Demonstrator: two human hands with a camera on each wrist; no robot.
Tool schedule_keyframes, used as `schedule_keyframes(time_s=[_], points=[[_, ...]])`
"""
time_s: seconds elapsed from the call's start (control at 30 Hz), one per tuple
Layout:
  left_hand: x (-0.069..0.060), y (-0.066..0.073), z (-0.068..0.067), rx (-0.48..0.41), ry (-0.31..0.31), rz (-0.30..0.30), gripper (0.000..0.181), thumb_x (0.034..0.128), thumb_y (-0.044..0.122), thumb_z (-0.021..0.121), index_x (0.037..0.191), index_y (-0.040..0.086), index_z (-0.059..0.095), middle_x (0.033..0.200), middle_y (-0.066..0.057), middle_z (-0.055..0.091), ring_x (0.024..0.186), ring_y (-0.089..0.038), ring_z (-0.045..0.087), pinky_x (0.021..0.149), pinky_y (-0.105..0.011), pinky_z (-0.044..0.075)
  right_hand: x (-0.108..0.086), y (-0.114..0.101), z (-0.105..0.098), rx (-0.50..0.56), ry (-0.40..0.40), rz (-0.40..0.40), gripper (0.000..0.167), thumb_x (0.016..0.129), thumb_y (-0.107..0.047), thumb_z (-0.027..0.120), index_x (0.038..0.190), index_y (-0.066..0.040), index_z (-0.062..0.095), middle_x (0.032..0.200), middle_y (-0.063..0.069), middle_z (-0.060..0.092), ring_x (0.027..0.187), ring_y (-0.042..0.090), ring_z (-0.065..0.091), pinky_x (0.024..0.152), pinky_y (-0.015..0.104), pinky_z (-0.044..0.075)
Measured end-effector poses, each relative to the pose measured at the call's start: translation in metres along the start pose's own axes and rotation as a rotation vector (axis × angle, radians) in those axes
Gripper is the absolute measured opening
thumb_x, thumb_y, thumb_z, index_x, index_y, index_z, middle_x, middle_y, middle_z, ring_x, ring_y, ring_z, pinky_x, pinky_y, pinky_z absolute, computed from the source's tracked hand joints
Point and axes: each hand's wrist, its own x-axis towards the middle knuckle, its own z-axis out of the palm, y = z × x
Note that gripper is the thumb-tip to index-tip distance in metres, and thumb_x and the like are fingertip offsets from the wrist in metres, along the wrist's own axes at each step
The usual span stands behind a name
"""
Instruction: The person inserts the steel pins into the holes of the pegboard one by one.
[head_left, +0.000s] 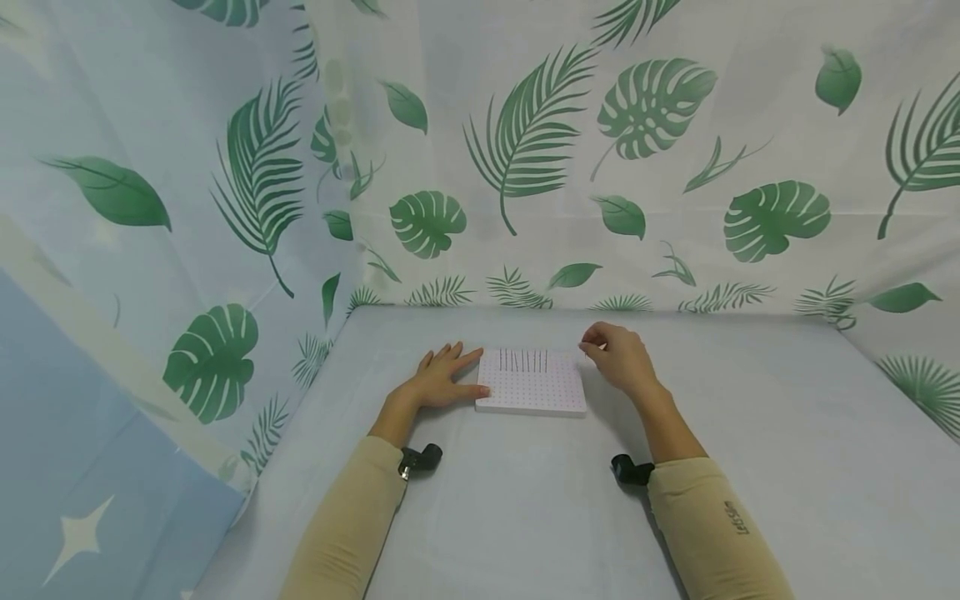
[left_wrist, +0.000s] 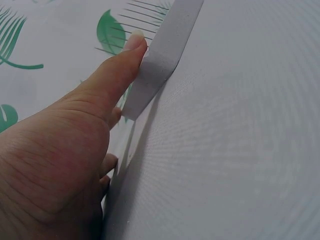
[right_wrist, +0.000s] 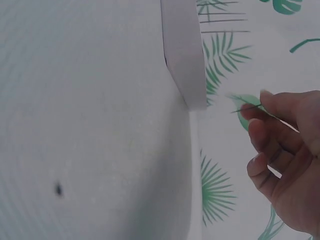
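Observation:
A flat white board (head_left: 531, 398) with a grid of small holes lies on the table. Several thin dark pins (head_left: 523, 360) stand in a row toward its far side. My left hand (head_left: 441, 379) is spread at the board's left end, its thumb (left_wrist: 135, 42) resting on the edge and the other fingers straight. Off the board's far right corner, my right hand (head_left: 621, 358) is raised, thumb and index finger pinching a thin dark pin (right_wrist: 245, 108). Its other fingers curl loosely below, as the right wrist view shows.
A pale cloth covers the table (head_left: 517, 508). Behind it and along the left hang white curtains (head_left: 555, 250) printed with green leaves. A small dark spot (right_wrist: 58, 189) shows on the table surface in the right wrist view.

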Motion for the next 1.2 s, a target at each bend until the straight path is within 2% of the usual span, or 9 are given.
schedule_keyframes(time_s=[0.13, 0.37, 0.53, 0.8, 1.0, 1.2], points=[[0.000, -0.001, 0.001, 0.002, -0.002, -0.003, 0.093, 0.0899, 0.075, 0.061, 0.166, 0.033, 0.028, 0.175, -0.015, 0.014, 0.163, -0.037, 0.006, 0.130, -0.060, 0.000, 0.001, -0.004, 0.002, 0.063, -0.020, -0.003, 0.012, 0.100, -0.016, 0.071, 0.104, -0.005, 0.074, 0.098, 0.012, 0.075, 0.082, 0.026, 0.065, 0.067, 0.031, 0.053], [-0.001, 0.000, 0.000, -0.004, 0.002, 0.000, 0.092, 0.0897, 0.074, 0.061, 0.165, 0.033, 0.029, 0.175, -0.015, 0.014, 0.163, -0.037, 0.006, 0.130, -0.060, -0.001, 0.002, -0.010, 0.005, 0.145, -0.032, 0.004, 0.016, 0.101, -0.013, 0.068, 0.112, -0.003, 0.072, 0.100, 0.015, 0.078, 0.073, 0.022, 0.068, 0.065, 0.031, 0.056], [-0.001, 0.001, 0.000, -0.006, 0.004, 0.001, 0.092, 0.0899, 0.074, 0.062, 0.166, 0.032, 0.029, 0.174, -0.016, 0.014, 0.163, -0.038, 0.006, 0.130, -0.060, -0.001, 0.003, -0.012, 0.010, 0.183, -0.032, -0.005, 0.013, 0.101, -0.012, 0.067, 0.109, -0.003, 0.072, 0.097, 0.015, 0.079, 0.068, 0.022, 0.066, 0.063, 0.031, 0.054], [-0.002, 0.002, -0.001, -0.009, 0.007, 0.004, 0.091, 0.0908, 0.072, 0.062, 0.165, 0.031, 0.030, 0.174, -0.017, 0.015, 0.163, -0.038, 0.007, 0.130, -0.061, 0.000, 0.003, -0.015, 0.016, 0.315, -0.102, -0.028, 0.014, 0.105, -0.010, 0.061, 0.110, -0.002, 0.070, 0.099, 0.021, 0.078, 0.067, 0.027, 0.063, 0.057, 0.026, 0.046], [-0.002, 0.002, 0.000, 0.001, 0.009, 0.001, 0.092, 0.0903, 0.073, 0.062, 0.165, 0.031, 0.030, 0.174, -0.017, 0.015, 0.163, -0.038, 0.007, 0.130, -0.061, 0.000, 0.003, -0.015, 0.022, 0.287, -0.118, -0.020, 0.016, 0.105, -0.012, 0.062, 0.113, -0.002, 0.071, 0.100, 0.014, 0.078, 0.071, 0.024, 0.062, 0.063, 0.027, 0.051], [-0.002, 0.002, 0.000, -0.005, 0.003, -0.001, 0.092, 0.0902, 0.074, 0.061, 0.165, 0.031, 0.030, 0.174, -0.016, 0.015, 0.163, -0.038, 0.007, 0.130, -0.061, 0.000, 0.002, -0.015, 0.025, 0.236, -0.110, -0.038, 0.013, 0.103, -0.011, 0.064, 0.109, -0.002, 0.072, 0.099, 0.013, 0.076, 0.074, 0.021, 0.062, 0.065, 0.026, 0.054]])
